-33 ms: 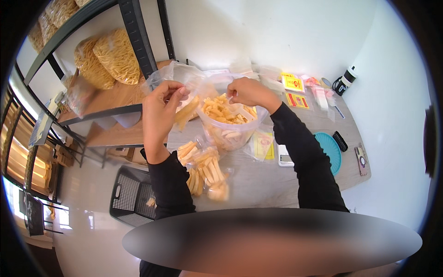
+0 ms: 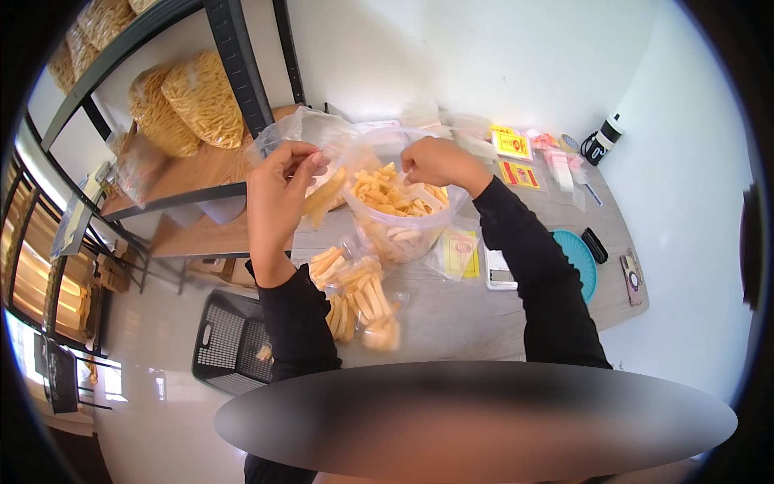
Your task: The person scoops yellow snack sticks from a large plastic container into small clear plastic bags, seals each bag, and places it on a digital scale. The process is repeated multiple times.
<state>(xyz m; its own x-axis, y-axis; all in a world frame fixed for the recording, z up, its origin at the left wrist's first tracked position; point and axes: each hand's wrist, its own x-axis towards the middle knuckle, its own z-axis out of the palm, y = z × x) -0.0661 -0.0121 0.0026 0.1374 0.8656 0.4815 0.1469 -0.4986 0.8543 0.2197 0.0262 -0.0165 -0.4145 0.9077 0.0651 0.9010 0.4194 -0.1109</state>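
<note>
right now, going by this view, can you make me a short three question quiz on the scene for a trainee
1. Multiple choice: which of the person's hands is over the clear tub?
A) left
B) right
C) neither

2. True or false: the turquoise dish lies to the right of the tub.

3. Fill in: the filled clear bags near the tub lie on the ____.

Key:
1. B, the right hand
2. True
3. table
</note>
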